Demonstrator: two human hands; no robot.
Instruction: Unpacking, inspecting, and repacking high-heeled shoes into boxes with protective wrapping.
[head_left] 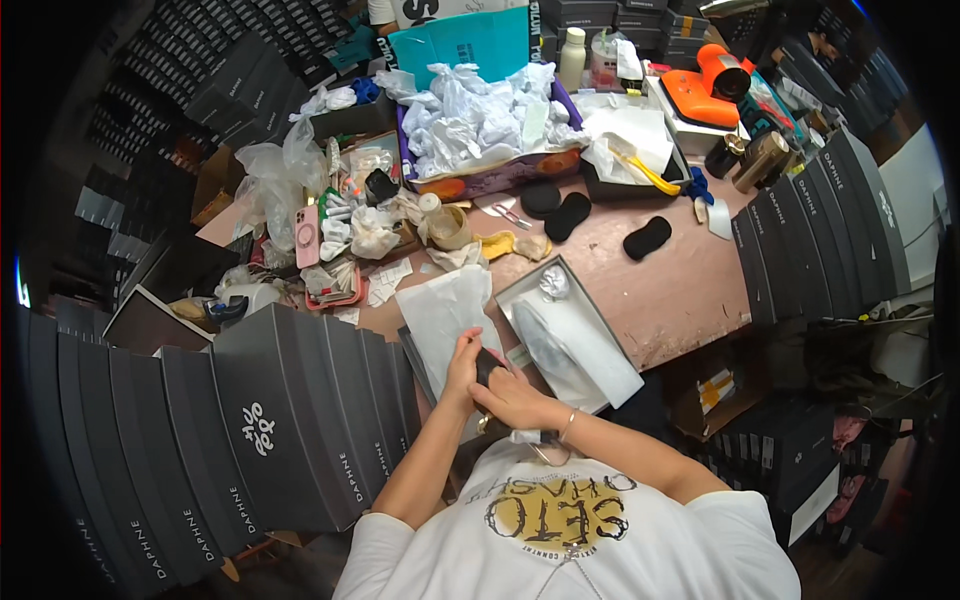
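In front of my body, my left hand (461,370) and my right hand (515,398) close together around a dark shoe (487,366). Most of it is hidden by my fingers; only a dark part shows between them. Just beyond my left hand lies a sheet of white tissue paper (445,300) over a dark box part. To the right of it stands an open shoebox (622,345), tilted on the table, with white tissue and a crumpled paper ball (554,283) inside. A greyish shape shows through its tissue.
Dark shoeboxes are stacked left (290,420) and right (820,215). A purple box (492,178) of crumpled paper stands at the back. Black pads (648,238), an orange device (705,90), a pink phone (307,236) and loose clutter lie on the table.
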